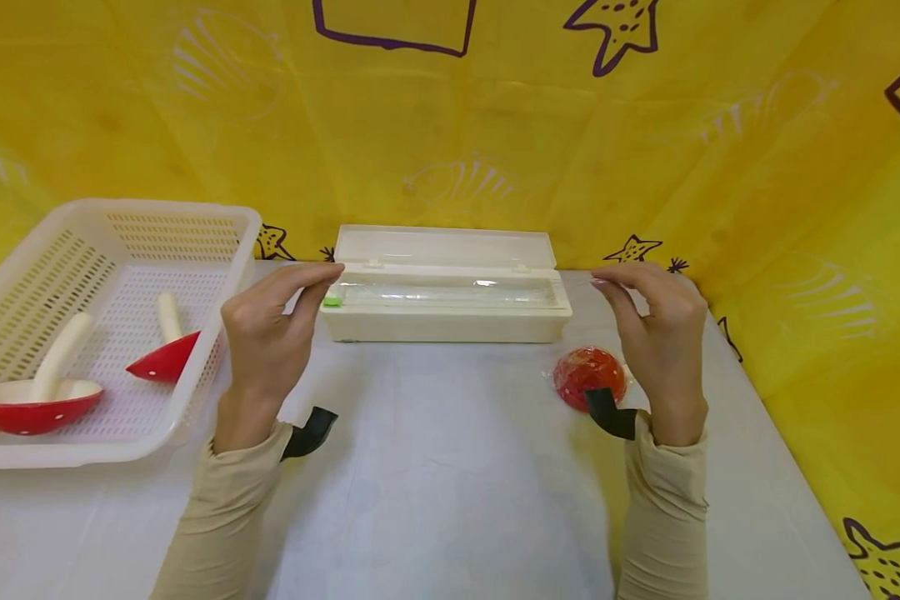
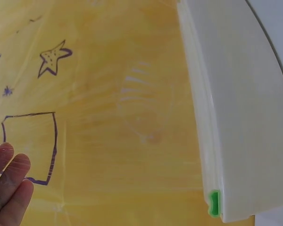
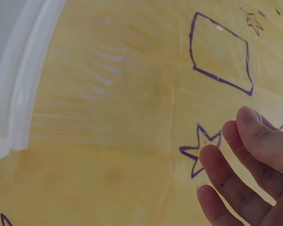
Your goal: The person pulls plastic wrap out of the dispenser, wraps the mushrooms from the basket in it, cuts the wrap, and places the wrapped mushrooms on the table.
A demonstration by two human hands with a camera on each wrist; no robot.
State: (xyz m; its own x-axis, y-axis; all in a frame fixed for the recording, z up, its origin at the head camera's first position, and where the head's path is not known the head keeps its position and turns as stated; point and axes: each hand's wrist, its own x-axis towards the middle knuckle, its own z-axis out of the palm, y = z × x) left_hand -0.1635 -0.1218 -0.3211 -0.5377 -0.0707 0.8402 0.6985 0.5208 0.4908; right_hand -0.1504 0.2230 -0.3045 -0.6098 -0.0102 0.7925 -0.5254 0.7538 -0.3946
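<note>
A long cream plastic wrap dispenser (image 1: 450,326) stands with its lid raised at the back of the table. From it a clear sheet of plastic wrap (image 3: 104,94) stretches out, with faint creases and sheen in both wrist views. My left hand (image 1: 270,329) pinches one side of the wrap between thumb and fingers, off the dispenser's left end. Off its right end, my right hand (image 1: 660,333) pinches the other side, thumb against index finger in the right wrist view. A green piece (image 2: 214,203) sits at the dispenser's left end.
At the left stands a white plastic basket (image 1: 112,454) holding red-and-white ladles, one of them (image 1: 37,412) near the front. A round red thing covered in clear film (image 1: 587,375) lies by my right wrist. Behind the table (image 1: 435,500) hangs a yellow patterned cloth (image 1: 495,117).
</note>
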